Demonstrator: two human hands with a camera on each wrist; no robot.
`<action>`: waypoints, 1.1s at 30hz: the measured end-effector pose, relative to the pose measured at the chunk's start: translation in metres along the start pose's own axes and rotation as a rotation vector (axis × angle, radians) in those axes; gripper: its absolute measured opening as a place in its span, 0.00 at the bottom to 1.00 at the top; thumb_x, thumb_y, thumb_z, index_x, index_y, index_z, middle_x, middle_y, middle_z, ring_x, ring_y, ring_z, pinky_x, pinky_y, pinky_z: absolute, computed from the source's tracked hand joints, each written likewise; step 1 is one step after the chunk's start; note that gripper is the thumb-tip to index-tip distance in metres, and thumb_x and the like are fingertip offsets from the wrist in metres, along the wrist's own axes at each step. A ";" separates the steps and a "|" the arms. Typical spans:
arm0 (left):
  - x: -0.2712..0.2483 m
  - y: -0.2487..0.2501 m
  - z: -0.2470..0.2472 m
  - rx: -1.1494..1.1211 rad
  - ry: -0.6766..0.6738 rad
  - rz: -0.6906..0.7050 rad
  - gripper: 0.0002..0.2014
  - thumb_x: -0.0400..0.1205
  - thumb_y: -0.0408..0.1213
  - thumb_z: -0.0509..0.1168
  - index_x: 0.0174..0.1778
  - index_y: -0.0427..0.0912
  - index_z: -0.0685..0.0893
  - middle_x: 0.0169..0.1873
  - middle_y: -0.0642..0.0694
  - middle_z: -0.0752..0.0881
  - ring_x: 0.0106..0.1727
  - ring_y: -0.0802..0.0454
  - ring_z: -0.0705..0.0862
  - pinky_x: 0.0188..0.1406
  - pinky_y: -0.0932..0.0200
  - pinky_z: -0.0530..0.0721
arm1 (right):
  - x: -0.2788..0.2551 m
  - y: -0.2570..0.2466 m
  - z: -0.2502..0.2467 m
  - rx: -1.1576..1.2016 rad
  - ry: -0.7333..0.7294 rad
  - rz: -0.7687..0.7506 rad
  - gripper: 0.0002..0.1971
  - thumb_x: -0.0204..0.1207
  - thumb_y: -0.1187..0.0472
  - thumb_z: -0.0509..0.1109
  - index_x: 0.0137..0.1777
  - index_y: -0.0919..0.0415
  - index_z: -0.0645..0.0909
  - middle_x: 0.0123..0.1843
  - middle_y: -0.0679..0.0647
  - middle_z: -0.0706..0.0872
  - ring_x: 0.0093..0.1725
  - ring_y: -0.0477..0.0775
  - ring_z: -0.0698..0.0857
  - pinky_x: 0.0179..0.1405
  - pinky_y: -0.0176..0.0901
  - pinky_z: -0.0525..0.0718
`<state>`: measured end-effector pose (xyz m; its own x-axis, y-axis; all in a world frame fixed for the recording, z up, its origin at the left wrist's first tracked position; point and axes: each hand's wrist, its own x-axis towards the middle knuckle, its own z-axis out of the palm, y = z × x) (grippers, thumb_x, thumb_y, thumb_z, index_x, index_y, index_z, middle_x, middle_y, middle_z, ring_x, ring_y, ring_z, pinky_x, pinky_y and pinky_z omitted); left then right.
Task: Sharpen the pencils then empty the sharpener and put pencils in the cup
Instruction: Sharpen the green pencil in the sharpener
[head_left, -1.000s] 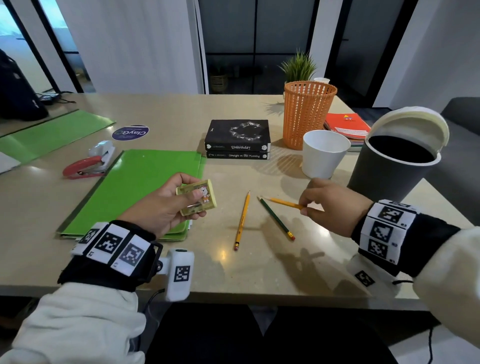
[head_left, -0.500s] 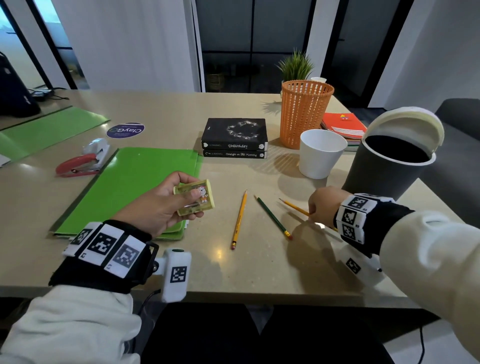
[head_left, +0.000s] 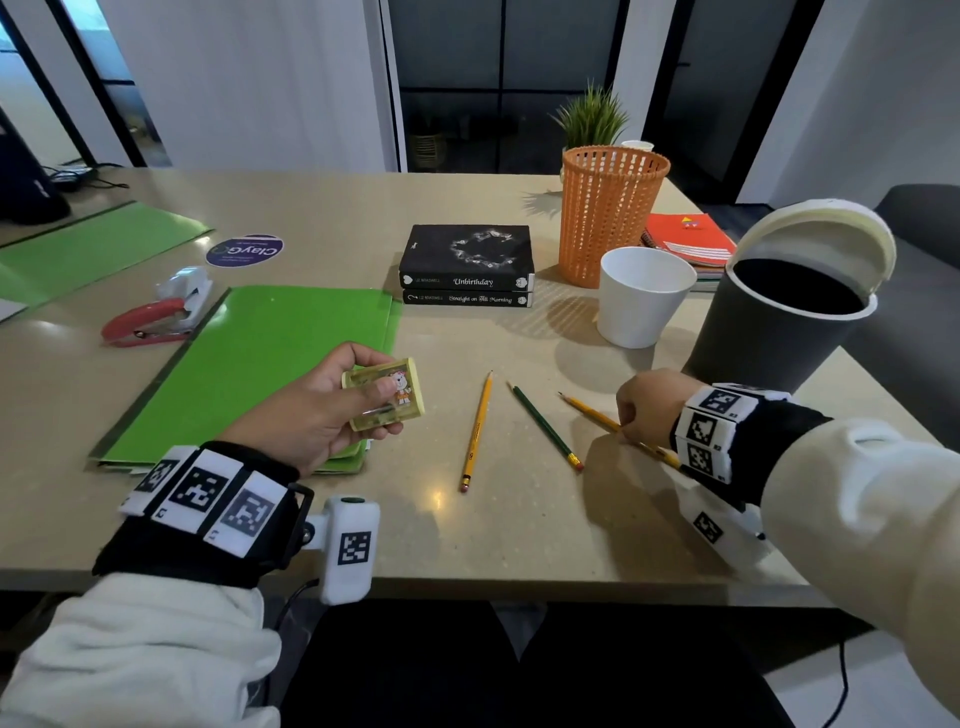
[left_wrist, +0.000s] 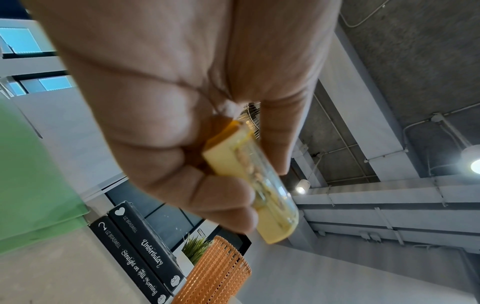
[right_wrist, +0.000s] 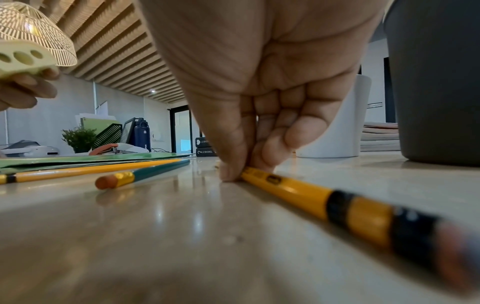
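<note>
My left hand (head_left: 332, 410) holds a yellow box sharpener (head_left: 387, 395) above the green folder's corner, thumb across its face; the left wrist view shows the sharpener (left_wrist: 262, 185) side-on between thumb and fingers. Three pencils lie on the beige table (head_left: 493, 530): a yellow pencil (head_left: 477, 431), a green pencil (head_left: 545, 427) and a second yellow pencil (head_left: 592, 414) on the right. My right hand (head_left: 649, 410) pinches that right pencil (right_wrist: 298, 190) at mid-length with thumb and fingertips (right_wrist: 233, 172), the pencil still flat on the table. A white cup (head_left: 641, 296) stands behind.
A dark bin (head_left: 779, 322) with its lid swung open stands at the right edge. An orange mesh basket (head_left: 608, 213), two stacked black books (head_left: 467, 265), a red notebook (head_left: 685, 241), a green folder (head_left: 254, 364) and a red stapler (head_left: 150, 317) lie around.
My right hand has slid back along the right yellow pencil toward its eraser end and turned wrist-up. The left hand with the sharpener has barely moved.
</note>
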<state>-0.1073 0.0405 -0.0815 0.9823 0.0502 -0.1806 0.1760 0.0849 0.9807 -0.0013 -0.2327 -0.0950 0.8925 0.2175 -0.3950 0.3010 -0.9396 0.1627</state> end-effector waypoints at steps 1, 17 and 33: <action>0.000 0.000 0.000 -0.003 -0.002 -0.002 0.05 0.80 0.28 0.58 0.45 0.42 0.75 0.38 0.37 0.84 0.27 0.53 0.86 0.26 0.67 0.84 | 0.000 0.001 0.001 0.005 0.005 -0.002 0.13 0.78 0.54 0.67 0.56 0.60 0.83 0.55 0.55 0.85 0.55 0.56 0.83 0.44 0.38 0.77; -0.002 -0.004 0.001 -0.001 -0.005 -0.015 0.05 0.76 0.31 0.61 0.46 0.42 0.75 0.36 0.39 0.85 0.28 0.52 0.86 0.25 0.67 0.84 | -0.007 -0.036 0.006 0.081 -0.002 -0.144 0.20 0.73 0.44 0.69 0.51 0.62 0.82 0.44 0.54 0.82 0.46 0.55 0.81 0.43 0.45 0.79; -0.002 -0.009 -0.004 -0.095 -0.003 -0.070 0.08 0.80 0.25 0.57 0.50 0.40 0.74 0.41 0.35 0.82 0.26 0.51 0.83 0.19 0.66 0.79 | -0.017 -0.020 0.000 0.307 0.274 -0.189 0.06 0.74 0.55 0.66 0.43 0.57 0.80 0.39 0.51 0.81 0.39 0.52 0.78 0.36 0.39 0.75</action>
<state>-0.1106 0.0437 -0.0899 0.9680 0.0381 -0.2482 0.2374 0.1822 0.9542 -0.0228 -0.2179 -0.0916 0.9000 0.4156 -0.1316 0.3904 -0.9027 -0.1809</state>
